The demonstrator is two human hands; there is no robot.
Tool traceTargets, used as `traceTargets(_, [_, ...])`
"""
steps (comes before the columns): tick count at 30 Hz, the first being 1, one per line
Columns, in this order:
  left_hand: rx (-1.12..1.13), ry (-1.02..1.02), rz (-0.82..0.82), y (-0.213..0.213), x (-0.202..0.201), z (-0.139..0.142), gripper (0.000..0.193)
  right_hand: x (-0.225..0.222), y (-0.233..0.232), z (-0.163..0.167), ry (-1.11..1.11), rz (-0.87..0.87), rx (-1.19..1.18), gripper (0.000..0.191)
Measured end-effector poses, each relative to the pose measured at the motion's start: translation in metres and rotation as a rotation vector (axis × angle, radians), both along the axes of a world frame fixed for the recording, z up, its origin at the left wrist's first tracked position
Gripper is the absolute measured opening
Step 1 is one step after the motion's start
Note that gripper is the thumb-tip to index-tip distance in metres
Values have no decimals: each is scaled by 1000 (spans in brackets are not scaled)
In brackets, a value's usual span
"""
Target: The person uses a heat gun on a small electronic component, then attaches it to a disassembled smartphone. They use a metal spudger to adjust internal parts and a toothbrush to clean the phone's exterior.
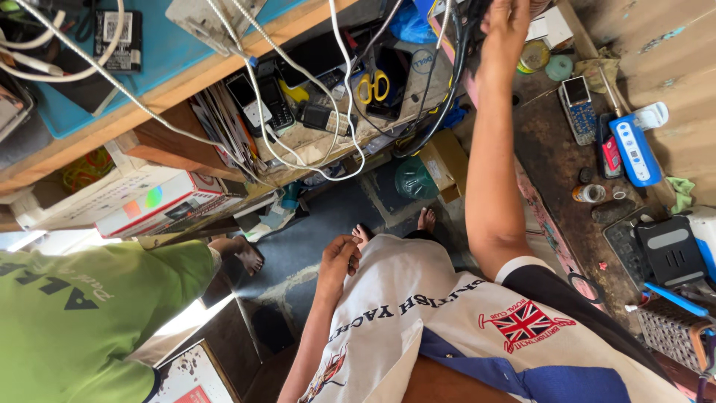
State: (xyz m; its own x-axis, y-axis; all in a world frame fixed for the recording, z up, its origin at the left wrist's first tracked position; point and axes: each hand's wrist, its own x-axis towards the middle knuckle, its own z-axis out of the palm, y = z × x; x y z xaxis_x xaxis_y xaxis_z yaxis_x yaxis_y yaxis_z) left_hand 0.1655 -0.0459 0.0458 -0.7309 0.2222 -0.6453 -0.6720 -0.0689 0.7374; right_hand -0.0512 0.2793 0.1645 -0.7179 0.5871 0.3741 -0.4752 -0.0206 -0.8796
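Right grip (506, 26) beside black cables (461, 52), left grip (339, 261) curled against white shirt (418, 298)

A cramped phone-repair workshop; old handsets (262, 101), tangled cables (298, 97), scissors (372, 86) crowd wooden shelves (171, 145).

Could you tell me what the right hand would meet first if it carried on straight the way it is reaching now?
Most likely the bundle of black cables: the right hand is already at them, fingers pointing past the top edge. Depth is unclear.
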Motion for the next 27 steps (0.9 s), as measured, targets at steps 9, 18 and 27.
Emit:
traceTargets(9, [29,300,7,-10,10,-8,43,17,-27,-22,114,242,-80,39])
traceTargets(18, [-103,224,-29,9,65,-22,44,75,-9,-49,242,221,-6,35])
traceTargets(27, [-180,229,-25,-5,99,-32,41,107,-21,-60,314,57,206,50])
